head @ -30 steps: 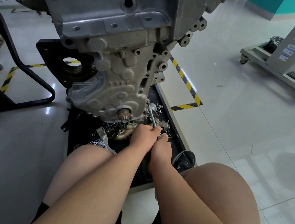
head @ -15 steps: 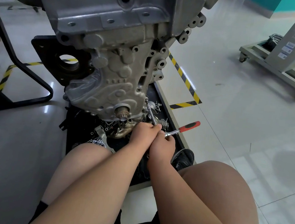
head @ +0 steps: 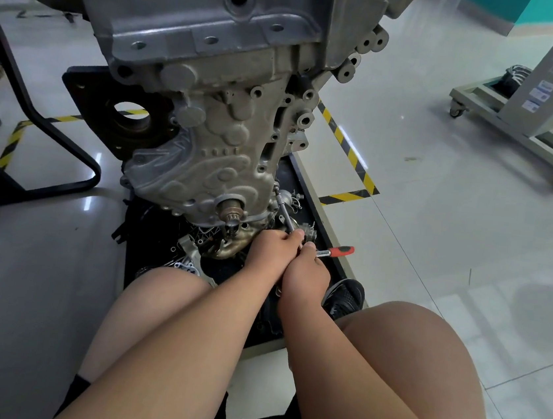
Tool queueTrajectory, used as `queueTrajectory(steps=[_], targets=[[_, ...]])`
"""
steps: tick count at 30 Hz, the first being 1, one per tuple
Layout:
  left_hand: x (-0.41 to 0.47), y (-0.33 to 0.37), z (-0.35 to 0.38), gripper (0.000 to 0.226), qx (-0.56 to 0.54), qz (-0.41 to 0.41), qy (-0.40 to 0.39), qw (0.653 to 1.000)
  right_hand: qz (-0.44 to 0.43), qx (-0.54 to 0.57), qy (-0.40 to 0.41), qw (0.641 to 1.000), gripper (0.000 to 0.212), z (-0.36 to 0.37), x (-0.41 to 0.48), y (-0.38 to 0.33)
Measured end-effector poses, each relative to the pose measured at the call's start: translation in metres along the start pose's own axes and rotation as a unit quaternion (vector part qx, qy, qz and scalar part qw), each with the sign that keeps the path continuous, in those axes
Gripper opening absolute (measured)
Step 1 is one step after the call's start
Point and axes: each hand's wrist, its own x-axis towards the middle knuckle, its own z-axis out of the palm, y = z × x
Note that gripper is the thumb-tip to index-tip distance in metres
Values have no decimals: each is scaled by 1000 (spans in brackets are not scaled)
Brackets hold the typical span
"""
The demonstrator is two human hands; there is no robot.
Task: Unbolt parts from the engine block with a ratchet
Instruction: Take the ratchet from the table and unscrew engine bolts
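A grey engine block (head: pixel 211 105) stands on a black tray (head: pixel 309 178) in front of me. A ratchet (head: pixel 339 251) with a red and black handle points right, and its chrome extension bar (head: pixel 283 210) runs up-left to the block's lower right side. My left hand (head: pixel 270 250) grips the lower end of the extension near the ratchet head. My right hand (head: pixel 305 274) holds the ratchet handle just behind the head. Both hands touch each other. The ratchet head is hidden by my fingers.
Loose metal parts and brackets (head: pixel 190 258) lie in the tray below the block. A black chair frame (head: pixel 51 149) stands at the left. A grey wheeled cart (head: pixel 520 113) is at the far right. Yellow-black floor tape (head: pixel 352 169) runs beside the tray. My knees flank my arms.
The red ratchet handle has swung out to the right from behind my right hand, where it was hidden a second ago. Both hands stay at the same spot.
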Motion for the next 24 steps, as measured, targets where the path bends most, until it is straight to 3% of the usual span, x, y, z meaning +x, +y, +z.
queueTrajectory(steps=[4, 10, 16, 24], targets=[[-2, 1, -2, 37, 2, 0, -2, 1000, 61, 12, -1, 998, 39, 1, 0, -3], [-2, 2, -2, 32, -11, -2, -5, 1000, 82, 4, -22, 996, 36, 3, 2, -1], [-4, 0, -4, 36, 14, 15, 10, 1000, 144, 29, -74, 986, 53, 3, 1, 2], [-5, 0, -4, 38, 23, 24, 15, 999, 117, 19, -70, 991, 47, 2, 3, 4]])
